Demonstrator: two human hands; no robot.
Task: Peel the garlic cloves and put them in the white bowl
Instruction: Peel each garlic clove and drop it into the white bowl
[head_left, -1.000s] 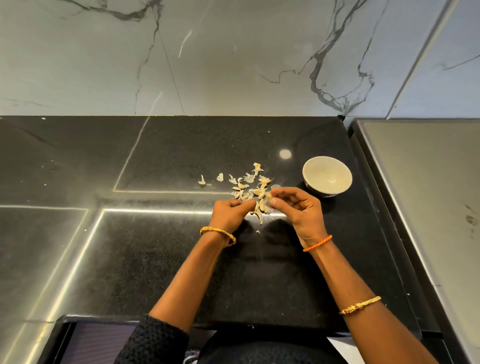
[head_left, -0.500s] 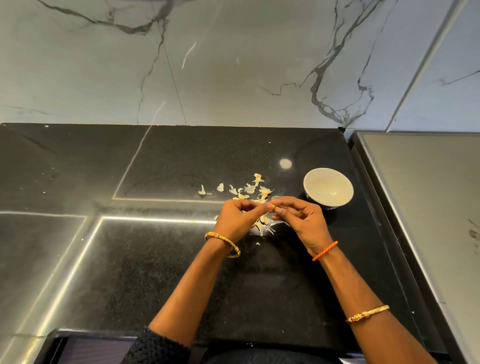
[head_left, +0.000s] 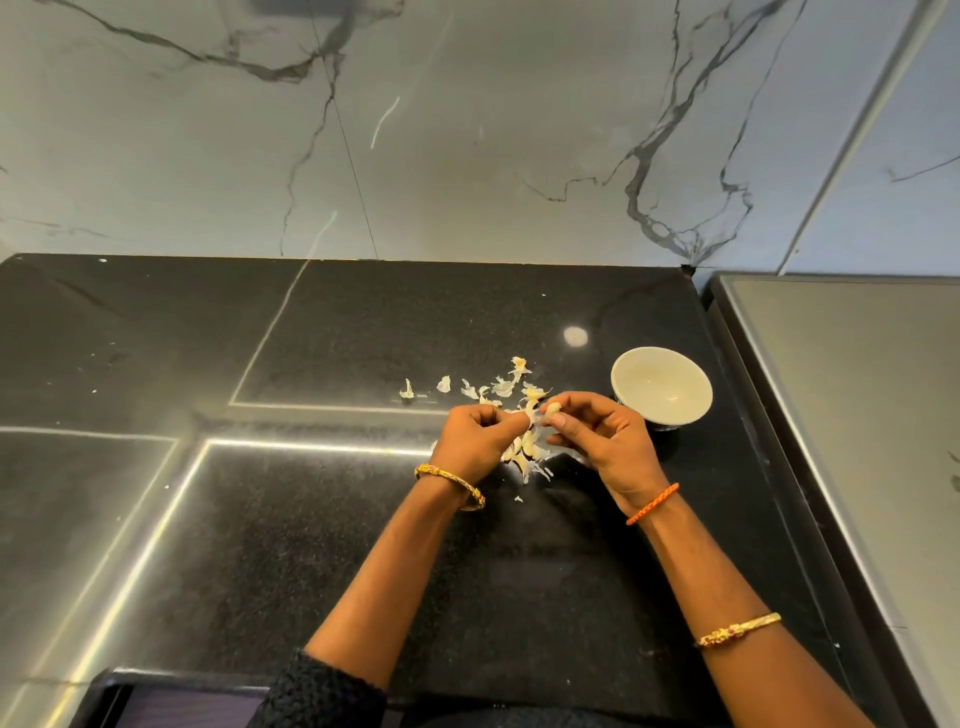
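Note:
My right hand (head_left: 602, 441) pinches a pale garlic clove (head_left: 551, 409) between thumb and fingertips, just above the black counter. My left hand (head_left: 478, 441) pinches a thin strip of skin (head_left: 531, 415) at the clove's left side. Several garlic cloves (head_left: 524, 448) lie on the counter under and between my hands. The white bowl (head_left: 661, 387) stands upright just right of my right hand, and I see nothing in it.
Loose garlic skins (head_left: 498, 387) are scattered behind my hands on the black counter (head_left: 311, 519). A marble wall (head_left: 467, 130) rises at the back. A grey steel surface (head_left: 857, 415) borders the counter on the right, past the bowl.
Both hands have lifted a clove from the pile and drawn together. The left hand now pulls a strip of skin away from the clove held by the right hand.

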